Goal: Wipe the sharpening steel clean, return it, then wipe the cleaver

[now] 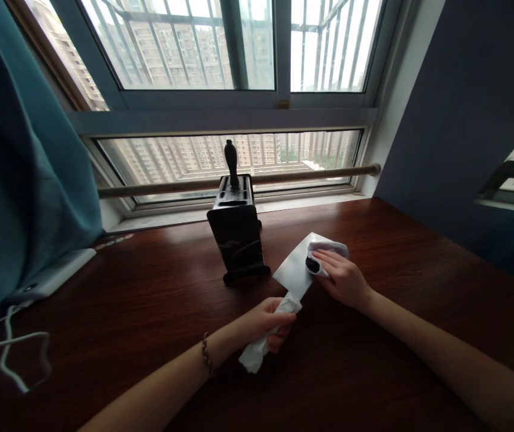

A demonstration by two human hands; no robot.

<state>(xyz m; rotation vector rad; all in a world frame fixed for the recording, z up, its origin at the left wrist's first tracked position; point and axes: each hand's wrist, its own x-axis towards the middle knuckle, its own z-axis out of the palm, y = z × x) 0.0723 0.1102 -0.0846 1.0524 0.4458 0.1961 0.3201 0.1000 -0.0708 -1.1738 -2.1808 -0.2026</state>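
My left hand is closed round the handle of a cleaver, and white tissue paper is wrapped about that handle. The broad, pale grey cleaver blade points away from me, up and to the right. A white cloth with a dark patch lies against the blade's right side. My right hand grips this cloth with its fingers pressed on it. Part of the blade is hidden under the cloth and fingers. Beyond my hands stands a black knife block with one dark-handled tool upright in it.
The dark reddish wooden table reaches to the window sill. On the left lie a white power strip and a white cable, beside a blue curtain. A horizontal rail crosses the window behind the block.
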